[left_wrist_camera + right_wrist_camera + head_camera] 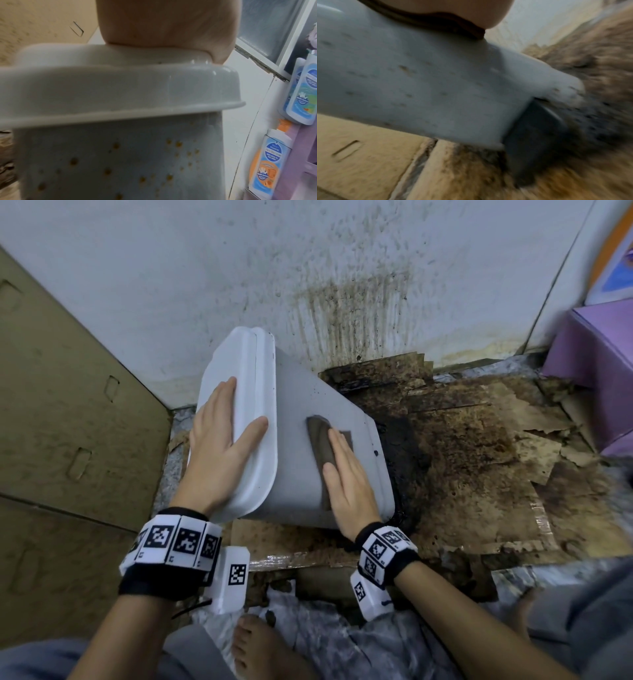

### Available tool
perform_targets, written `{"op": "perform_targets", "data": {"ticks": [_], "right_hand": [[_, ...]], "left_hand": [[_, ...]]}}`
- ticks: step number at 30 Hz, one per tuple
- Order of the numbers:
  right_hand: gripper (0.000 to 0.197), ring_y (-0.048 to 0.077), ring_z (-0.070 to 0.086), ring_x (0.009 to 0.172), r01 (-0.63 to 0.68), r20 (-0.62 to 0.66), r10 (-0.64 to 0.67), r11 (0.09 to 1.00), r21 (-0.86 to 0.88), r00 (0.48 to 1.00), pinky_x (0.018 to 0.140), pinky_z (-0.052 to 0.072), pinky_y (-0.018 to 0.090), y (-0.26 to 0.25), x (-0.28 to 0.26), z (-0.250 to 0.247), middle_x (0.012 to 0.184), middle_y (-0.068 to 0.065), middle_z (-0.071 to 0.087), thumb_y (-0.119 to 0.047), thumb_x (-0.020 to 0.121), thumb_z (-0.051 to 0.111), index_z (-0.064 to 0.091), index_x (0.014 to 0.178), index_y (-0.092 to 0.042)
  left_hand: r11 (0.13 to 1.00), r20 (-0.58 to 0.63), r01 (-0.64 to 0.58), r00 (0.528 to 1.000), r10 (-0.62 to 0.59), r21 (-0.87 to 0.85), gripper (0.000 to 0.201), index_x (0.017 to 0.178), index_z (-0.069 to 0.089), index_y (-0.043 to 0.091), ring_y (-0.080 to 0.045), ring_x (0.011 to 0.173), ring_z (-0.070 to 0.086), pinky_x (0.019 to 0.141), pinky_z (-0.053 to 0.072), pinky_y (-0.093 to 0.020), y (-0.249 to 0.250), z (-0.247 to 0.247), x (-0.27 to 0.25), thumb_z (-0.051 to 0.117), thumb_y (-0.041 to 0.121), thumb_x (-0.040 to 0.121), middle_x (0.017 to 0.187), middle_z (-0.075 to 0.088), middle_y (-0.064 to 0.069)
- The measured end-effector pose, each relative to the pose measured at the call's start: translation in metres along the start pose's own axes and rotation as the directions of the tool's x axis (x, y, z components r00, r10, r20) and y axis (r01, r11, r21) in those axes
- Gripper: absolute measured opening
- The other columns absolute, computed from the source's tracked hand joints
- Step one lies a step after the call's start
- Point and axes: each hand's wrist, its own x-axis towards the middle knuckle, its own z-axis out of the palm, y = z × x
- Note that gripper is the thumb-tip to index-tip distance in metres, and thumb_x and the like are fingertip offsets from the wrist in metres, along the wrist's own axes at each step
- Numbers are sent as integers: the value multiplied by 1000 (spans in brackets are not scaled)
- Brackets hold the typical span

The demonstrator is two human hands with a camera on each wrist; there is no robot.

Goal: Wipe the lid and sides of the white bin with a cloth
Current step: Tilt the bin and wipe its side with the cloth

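Note:
The white bin (329, 402) leans tilted toward the left, its base on the dirty floor and its lid (239, 378) facing up-left. My left hand (222, 436) lies flat on the lid with straight fingers, steadying it. My right hand (346, 477) presses a grey-brown cloth (322, 443) flat against the bin's upper side. In the left wrist view the lid (102, 88) and a side of the bin (120, 162) speckled with orange spots fill the frame. The blurred right wrist view has the spotted bin side (419, 83) with the cloth (440, 25) under my palm.
Stained, torn cardboard (479, 446) covers the floor to the right of the bin. A cardboard panel (68, 392) stands on the left, a spattered white wall (308, 268) behind. A purple box (596, 357) sits at right. Bottles (303, 94) stand on a shelf. My bare foot (260, 648) is below.

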Motion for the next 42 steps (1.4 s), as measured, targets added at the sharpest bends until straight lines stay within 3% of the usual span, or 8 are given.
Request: {"op": "perform_targets", "data": {"ticks": [5,9,13,17,23,30,36,42], "right_hand": [[59,-2,5,152,-298,-25,301,952,74,953,127,8,37,52,-14,-8,169,-10,10,-43,106,24,13,161,-25],[54,-7,5,145,-389,-16,393,914,117,919,120,1,19,51,-14,-11,169,-10,9,-33,110,29,13,161,-26],[54,4,5,154,-413,-11,417,904,111,909,119,0,19,43,-11,-11,169,-8,7,-30,110,28,11,162,-25],[58,-3,1,150,-367,-13,371,922,121,928,125,0,27,10,-4,-3,170,-6,6,-38,107,24,10,161,-24],[65,-4,-1,152,-125,87,114,984,127,990,124,-2,21,-59,10,7,169,-12,3,-46,102,16,5,162,-24],[56,-2,10,153,85,28,-85,996,-9,996,124,9,21,-25,-2,1,168,-9,15,-35,109,26,15,162,-20],[59,-3,7,152,-252,-56,255,966,55,965,127,10,34,43,-21,-5,167,-15,13,-48,105,20,15,161,-27],[53,-9,5,142,-466,-52,472,879,106,880,122,-1,23,49,-20,-8,169,-10,9,-32,110,25,11,161,-25]], "left_hand": [[999,3,17,1000,-17,-34,80,161,18,34,-4,150,13,126,12,-50,3,-1,-1,45,60,91,167,18,13],[999,7,15,1000,-15,-32,80,161,18,34,-5,150,13,126,11,-50,4,-1,-1,45,60,91,167,18,12],[1000,8,6,1000,-6,-20,80,162,17,33,-4,149,13,126,10,-48,5,-1,-1,44,60,91,167,17,12],[1000,10,11,1000,-11,-9,81,162,17,32,-4,149,12,126,9,-47,4,-1,0,43,60,91,168,17,11],[1000,1,-12,1000,12,10,80,162,16,29,-6,150,12,126,10,-46,2,0,0,42,59,92,168,17,10],[1000,-3,-4,1000,4,-14,80,162,18,31,-5,149,13,126,11,-46,2,-1,-1,44,60,92,168,17,11],[999,1,17,1000,-17,-48,79,161,19,35,-2,148,13,126,12,-50,4,-2,-1,46,60,91,167,18,15],[1000,-6,1,1000,-1,-30,79,161,20,33,-3,148,14,126,12,-51,8,1,-1,45,59,91,167,20,12]]}}
